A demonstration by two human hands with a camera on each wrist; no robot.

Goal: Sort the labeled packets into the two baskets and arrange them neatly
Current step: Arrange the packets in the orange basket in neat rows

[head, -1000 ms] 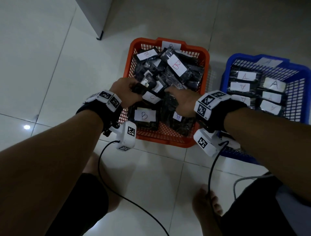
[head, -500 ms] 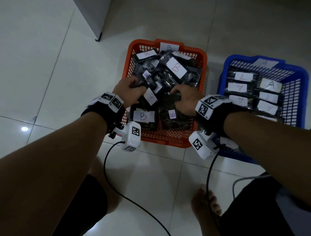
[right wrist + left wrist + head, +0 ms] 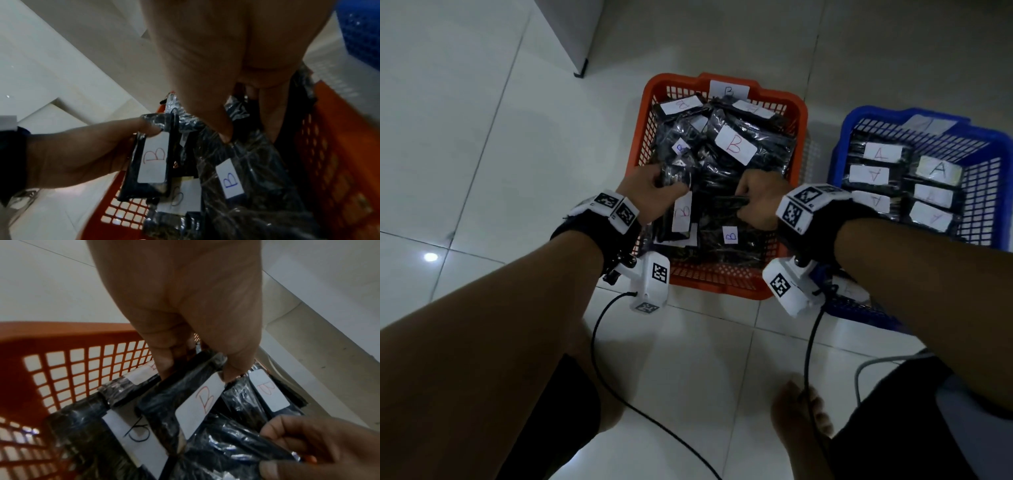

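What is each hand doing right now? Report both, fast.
Left hand: closed, pinching a black packet with a red B label over the orange basket.
Right hand: closed, gripping another black packet in the same basket.

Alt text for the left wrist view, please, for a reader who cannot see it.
The left hand pinches the top end of a black packet with a red B label over the orange basket, which holds more B-labelled black packets. The right hand grips another black packet's edge at the lower right.
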